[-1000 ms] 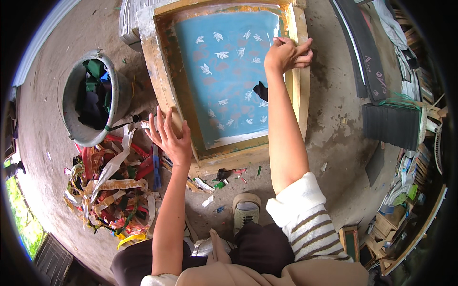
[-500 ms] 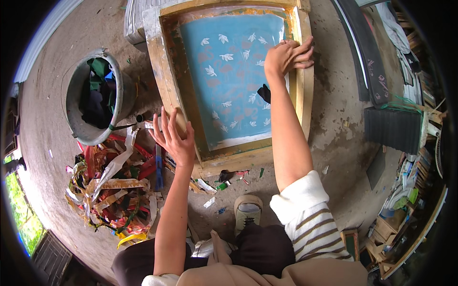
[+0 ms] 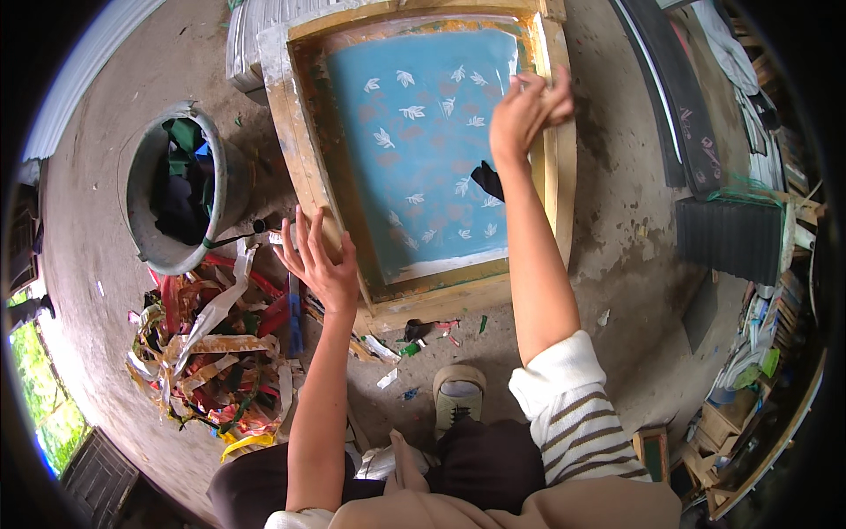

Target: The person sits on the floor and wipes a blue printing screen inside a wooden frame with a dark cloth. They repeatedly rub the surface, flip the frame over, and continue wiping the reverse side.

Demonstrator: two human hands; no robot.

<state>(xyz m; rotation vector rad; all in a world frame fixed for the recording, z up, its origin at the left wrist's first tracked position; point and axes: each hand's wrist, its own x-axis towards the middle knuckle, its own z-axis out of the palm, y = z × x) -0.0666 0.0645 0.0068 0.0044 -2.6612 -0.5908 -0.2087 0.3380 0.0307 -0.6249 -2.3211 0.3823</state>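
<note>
A wooden-framed printing screen (image 3: 423, 163) with blue mesh and white leaf shapes lies in front of me. My left hand (image 3: 322, 266) rests against the frame's left rail (image 3: 307, 176), fingers spread and holding nothing. Over the right rail (image 3: 559, 185) is my right hand (image 3: 527, 116), its bent fingers apart and slightly blurred. Nothing shows in its grasp, and I cannot tell whether the fingertips touch the wood. Beside my right forearm, a small black scrap (image 3: 486, 180) sits over the mesh, partly hidden by the arm.
A grey bucket (image 3: 231, 181) holding dark cloth-like pieces stands left of the frame. Below it lies a heap of tangled tape strips (image 3: 207, 344). Scraps dot the floor by my shoe (image 3: 459, 388). Black stacked sheets (image 3: 727, 236) and cluttered shelving (image 3: 749, 379) are at the right.
My right hand's fingers have bent and shifted from lying stretched across the right rail. My left hand keeps its place at the left rail. The whole view has shifted slightly.
</note>
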